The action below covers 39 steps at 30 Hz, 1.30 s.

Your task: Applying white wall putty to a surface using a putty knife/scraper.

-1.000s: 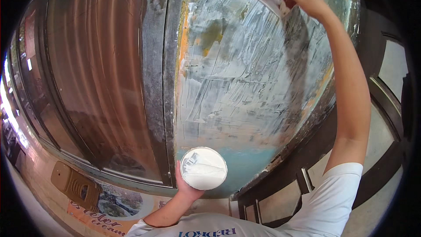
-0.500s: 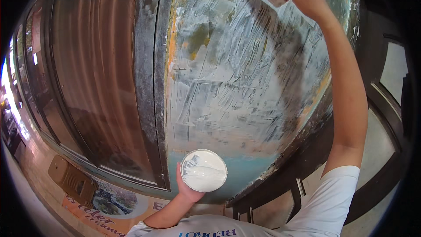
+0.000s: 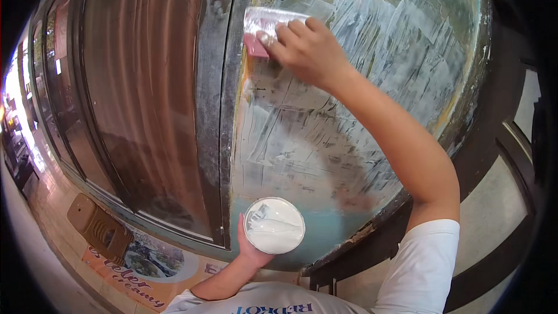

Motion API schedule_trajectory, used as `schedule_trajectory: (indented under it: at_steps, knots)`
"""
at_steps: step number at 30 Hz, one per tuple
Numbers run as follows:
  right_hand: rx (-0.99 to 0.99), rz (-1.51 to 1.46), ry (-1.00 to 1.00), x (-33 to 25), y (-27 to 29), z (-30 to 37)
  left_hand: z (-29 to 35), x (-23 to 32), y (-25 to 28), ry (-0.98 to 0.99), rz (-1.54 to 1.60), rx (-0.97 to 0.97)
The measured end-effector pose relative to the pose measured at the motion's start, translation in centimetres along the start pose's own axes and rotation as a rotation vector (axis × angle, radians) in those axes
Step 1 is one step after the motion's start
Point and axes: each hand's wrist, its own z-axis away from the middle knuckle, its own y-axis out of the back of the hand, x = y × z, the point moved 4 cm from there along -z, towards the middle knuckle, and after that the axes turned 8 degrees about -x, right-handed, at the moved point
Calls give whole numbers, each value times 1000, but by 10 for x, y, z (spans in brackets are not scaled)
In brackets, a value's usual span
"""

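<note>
My right hand (image 3: 311, 49) grips a wide putty knife (image 3: 258, 26) with a pinkish handle, and its pale blade lies against the upper left of the wall near the door frame. White streaky filler covers much of this wall panel (image 3: 302, 134), with darker bare patches showing between the strokes. Low in front of me, my left hand (image 3: 251, 249) holds a round tub (image 3: 274, 238) from its left and underside. White paste fills the tub, with a ridge across the middle and a scraped spot at the upper left.
To the left stands a dark-framed glass door (image 3: 139, 93) with a brown curtain behind it. A brown plastic stool (image 3: 99, 227) is on the floor beside an orange printed banner (image 3: 139, 282). Dark wood framing with pale panels (image 3: 491, 209) runs along the right.
My right hand has swept the putty knife from the upper right of the wall to the upper left, by the frame. The left hand and tub have barely moved.
</note>
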Motion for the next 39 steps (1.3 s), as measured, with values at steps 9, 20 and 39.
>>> schedule_trajectory:
  at_steps: [9, 20, 39]
  knots:
    - [-50, 137, -215, 126, 16, -34, 0, 30, 2, -9, 6, -65]
    - [-232, -81, -67, -49, 18, 45, 13, 68, 11, 5, -116, -58]
    - [-569, -904, -686, -177, 101, 110, 21, 88, 30, 87, -55, -71]
